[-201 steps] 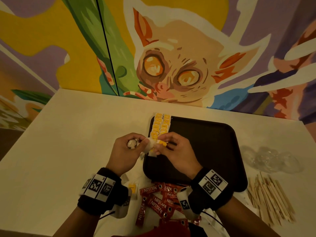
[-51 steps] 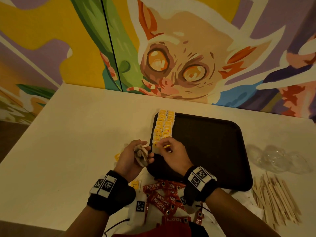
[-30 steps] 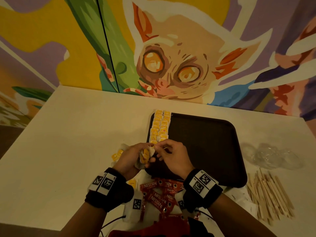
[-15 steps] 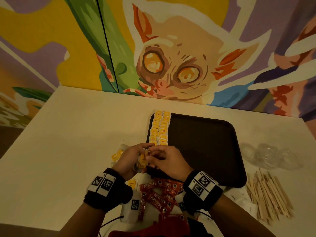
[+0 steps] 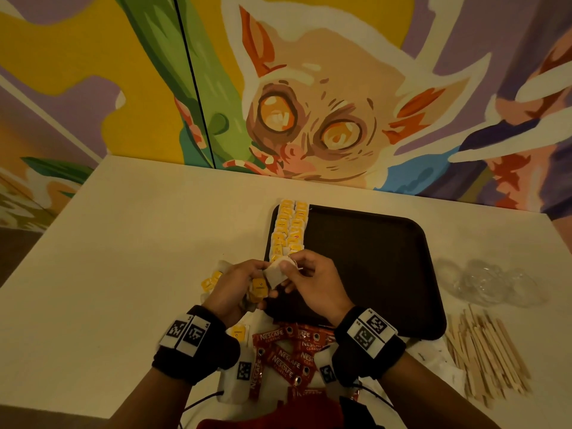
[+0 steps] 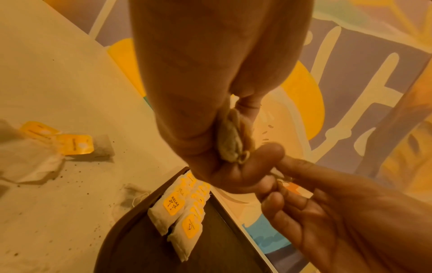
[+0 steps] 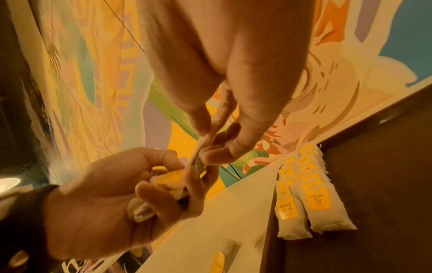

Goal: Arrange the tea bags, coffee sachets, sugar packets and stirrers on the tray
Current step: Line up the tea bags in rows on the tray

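Head view: bench (image 5: 123,243), tray (image 5: 371,258) just ahead of both grips. Left hand (image 5: 230,292) grip holds tea bags (image 5: 259,289); right hand (image 5: 312,286) grip pinches one tea bag (image 5: 275,275) between them.

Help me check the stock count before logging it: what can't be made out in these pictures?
- Coffee sachets: head view, wrists and bands cover part of the pile.
- Tea bag in both hands: head view, fingers hide its tag.
- Sugar packets: none clearly identifiable.
- Stirrers: overlapping, too thin to count.
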`<control>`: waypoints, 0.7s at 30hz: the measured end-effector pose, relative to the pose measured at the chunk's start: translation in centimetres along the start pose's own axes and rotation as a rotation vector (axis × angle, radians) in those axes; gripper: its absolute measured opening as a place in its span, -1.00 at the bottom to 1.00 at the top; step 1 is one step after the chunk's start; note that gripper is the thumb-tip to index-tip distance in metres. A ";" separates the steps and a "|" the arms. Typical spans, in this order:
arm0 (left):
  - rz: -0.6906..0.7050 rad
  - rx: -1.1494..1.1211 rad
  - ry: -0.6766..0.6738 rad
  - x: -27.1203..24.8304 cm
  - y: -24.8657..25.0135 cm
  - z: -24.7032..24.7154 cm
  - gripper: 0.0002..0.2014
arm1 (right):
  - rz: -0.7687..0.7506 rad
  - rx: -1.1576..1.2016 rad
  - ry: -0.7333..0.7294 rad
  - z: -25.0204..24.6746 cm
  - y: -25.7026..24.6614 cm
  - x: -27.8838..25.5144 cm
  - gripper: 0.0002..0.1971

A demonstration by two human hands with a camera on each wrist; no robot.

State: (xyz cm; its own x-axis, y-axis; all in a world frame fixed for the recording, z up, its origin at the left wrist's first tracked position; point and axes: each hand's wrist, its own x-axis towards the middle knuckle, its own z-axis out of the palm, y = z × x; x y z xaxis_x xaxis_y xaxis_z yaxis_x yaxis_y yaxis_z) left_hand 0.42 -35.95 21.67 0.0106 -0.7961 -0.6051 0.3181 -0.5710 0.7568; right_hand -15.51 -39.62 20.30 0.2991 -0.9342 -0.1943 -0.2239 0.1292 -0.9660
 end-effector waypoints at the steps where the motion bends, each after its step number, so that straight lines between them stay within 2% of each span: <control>1: 0.002 0.014 0.027 0.1 0.0 -0.1 -0.72 | -0.010 -0.002 0.017 -0.2 -0.1 0.0 -0.92; 7: 0.068 0.084 0.139 0.3 -0.1 -0.3 -0.77 | -0.056 -0.043 0.056 -0.9 -0.8 0.0 -0.89; 9: 0.173 0.116 0.145 0.1 -0.1 -0.2 -0.83 | -0.046 -0.031 0.084 -1.0 -0.9 0.0 -0.87; 11: 0.350 0.233 0.141 -0.1 0.1 0.1 -0.92 | -0.025 0.017 0.096 -0.9 -1.0 0.1 -0.86; 14: 0.602 0.455 0.076 -0.6 0.1 0.6 -0.80 | 0.001 0.116 0.101 -0.6 -1.3 0.0 -0.88; 17: 0.684 0.583 0.081 -0.7 0.2 0.9 -0.71 | 0.013 0.140 0.106 -0.5 -1.1 0.1 -0.85; 21: 0.787 0.724 0.184 -0.7 0.2 1.0 -0.66 | 0.031 0.189 0.088 -0.5 -1.3 -0.1 -0.79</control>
State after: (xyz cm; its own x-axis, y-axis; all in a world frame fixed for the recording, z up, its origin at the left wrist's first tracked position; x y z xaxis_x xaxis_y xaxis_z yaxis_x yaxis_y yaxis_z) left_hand -0.43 -35.71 22.51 0.1278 -0.9830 0.1318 -0.4741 0.0562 0.8787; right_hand -15.71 -39.88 21.70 0.2103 -0.9533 -0.2166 -0.0507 0.2106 -0.9762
